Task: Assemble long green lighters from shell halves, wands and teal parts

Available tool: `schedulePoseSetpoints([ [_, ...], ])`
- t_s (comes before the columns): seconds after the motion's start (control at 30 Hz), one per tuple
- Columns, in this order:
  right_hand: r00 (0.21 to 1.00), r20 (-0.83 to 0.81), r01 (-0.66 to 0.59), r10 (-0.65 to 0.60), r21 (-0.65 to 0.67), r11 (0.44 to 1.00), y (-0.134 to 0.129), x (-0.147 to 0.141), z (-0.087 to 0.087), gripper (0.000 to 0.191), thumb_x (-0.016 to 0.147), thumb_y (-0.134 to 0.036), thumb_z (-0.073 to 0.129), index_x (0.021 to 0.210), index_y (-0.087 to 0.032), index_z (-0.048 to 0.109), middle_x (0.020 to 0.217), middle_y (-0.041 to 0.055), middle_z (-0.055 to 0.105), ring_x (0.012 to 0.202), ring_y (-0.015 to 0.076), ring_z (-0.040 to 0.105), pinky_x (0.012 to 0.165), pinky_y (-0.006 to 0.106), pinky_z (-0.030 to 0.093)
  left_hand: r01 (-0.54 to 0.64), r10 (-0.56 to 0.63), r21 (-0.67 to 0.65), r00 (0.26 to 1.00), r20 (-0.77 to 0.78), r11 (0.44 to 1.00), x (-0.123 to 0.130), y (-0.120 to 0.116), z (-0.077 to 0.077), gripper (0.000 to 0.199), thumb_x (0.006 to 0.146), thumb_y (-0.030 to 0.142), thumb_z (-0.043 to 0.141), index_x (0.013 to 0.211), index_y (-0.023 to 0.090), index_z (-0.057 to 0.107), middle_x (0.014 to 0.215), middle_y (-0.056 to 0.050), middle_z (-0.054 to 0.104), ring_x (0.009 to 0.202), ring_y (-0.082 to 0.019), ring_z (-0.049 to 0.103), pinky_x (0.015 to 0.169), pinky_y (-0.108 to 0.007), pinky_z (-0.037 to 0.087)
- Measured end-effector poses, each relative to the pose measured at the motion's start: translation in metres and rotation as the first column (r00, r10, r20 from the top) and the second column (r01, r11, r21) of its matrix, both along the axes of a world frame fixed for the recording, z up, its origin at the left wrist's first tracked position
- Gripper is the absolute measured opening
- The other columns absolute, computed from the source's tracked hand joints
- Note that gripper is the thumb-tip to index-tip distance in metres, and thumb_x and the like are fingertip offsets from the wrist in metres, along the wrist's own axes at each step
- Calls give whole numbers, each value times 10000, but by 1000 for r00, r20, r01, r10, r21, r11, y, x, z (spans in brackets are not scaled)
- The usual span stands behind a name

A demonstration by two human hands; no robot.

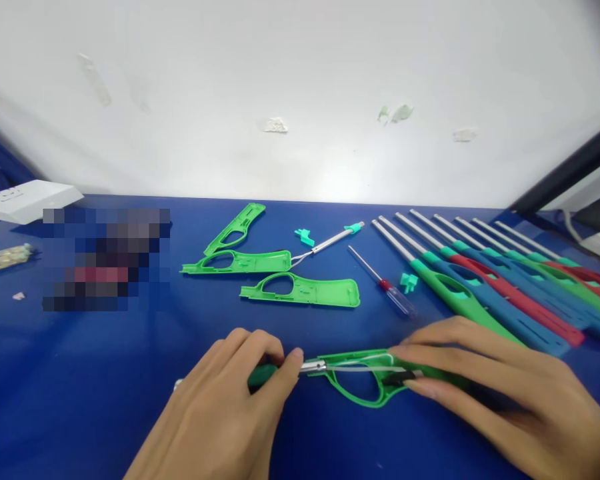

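Low in the middle lies a green lighter handle half with a round trigger opening. My left hand is closed in a pinch round the lighter's metal tube, at the handle's narrow end. A dark green piece shows between its thumb and fingers. Thin pale wires run from the tube along the handle. My right hand grips the handle's wide end, with thumb and fingertips at a small black part inside. The palm side of this hand and what lies under it are hidden.
Beyond my hands lie more green handle halves, a loose wired metal tube, teal clips and a screwdriver. Several long lighters line the right. A blurred-out object and white box are left.
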State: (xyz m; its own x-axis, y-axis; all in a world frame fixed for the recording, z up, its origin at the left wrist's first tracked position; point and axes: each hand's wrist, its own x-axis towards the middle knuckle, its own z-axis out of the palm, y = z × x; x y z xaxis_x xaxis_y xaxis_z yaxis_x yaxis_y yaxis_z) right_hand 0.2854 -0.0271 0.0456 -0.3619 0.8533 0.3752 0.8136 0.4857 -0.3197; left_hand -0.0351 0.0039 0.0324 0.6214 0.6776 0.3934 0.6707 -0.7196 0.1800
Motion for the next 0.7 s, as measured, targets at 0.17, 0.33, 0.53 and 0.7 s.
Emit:
schedulePoseSetpoints([
  [0.17,998,-41,-42,45,59,997,3,-3,1,170,1058,-412,647,1210,-383,715,1063,-87,765,1009,97,718,947,154,550,-7,6,-32,999,-45,999,-1,-2,-5,473,983,26,440,1327,254,672,1141,-76,697,1025,-262,696,757,-394,621],
  [0.33,997,-44,-61,62,38,997,-1,-4,-2,162,1051,-361,661,1207,-377,701,1068,-92,767,1028,117,707,989,199,540,15,-15,-5,997,-69,1000,-5,-3,-8,526,936,-9,444,1367,225,633,1139,-98,690,1004,-285,692,745,-435,624],
  [0.53,998,-52,-43,42,-17,999,-4,-8,1,132,1071,-324,632,1173,-359,706,1099,-30,679,1003,98,690,866,170,567,-6,6,-2,998,-69,1000,-6,-2,-12,583,910,-28,449,1395,251,609,1154,-88,667,1015,-288,676,795,-457,602],
  [0.7,997,-60,-50,50,2,999,0,-15,4,139,1062,-316,649,1174,-353,723,1085,-9,659,1028,110,672,867,182,581,13,-14,-6,998,-56,1000,-10,0,-19,646,918,-23,451,1478,286,539,1200,-67,658,1082,-265,637,904,-445,540],
])
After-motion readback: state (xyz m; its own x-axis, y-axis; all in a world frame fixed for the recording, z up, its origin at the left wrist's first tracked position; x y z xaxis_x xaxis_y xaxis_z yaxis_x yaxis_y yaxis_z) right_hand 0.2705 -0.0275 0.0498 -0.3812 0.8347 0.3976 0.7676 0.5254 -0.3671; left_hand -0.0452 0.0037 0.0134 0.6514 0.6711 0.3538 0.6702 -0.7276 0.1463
